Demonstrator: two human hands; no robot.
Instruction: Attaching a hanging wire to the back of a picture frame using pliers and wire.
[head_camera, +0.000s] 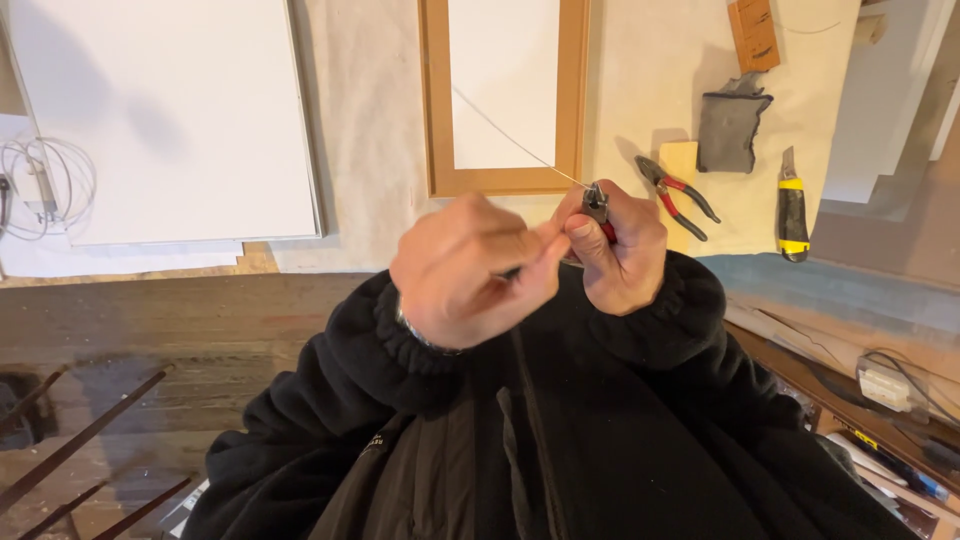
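Observation:
My right hand (622, 248) is closed around a small pair of pliers (597, 203) with red handles, its jaws gripping a thin wire (505, 133). The wire runs up and left across a wooden picture frame (434, 100) lying on the cloth-covered table. My left hand (470, 272) is held close against the right one, its fingertips pinching the wire end just below the pliers. Both wrists wear black fleece sleeves.
On the table's right lie a second pair of red-handled pliers (678, 196), a yellow utility knife (792, 212), a grey rag (732, 128) and a wooden block (755, 33). A large white board (170, 120) and coiled cable (45, 185) lie left.

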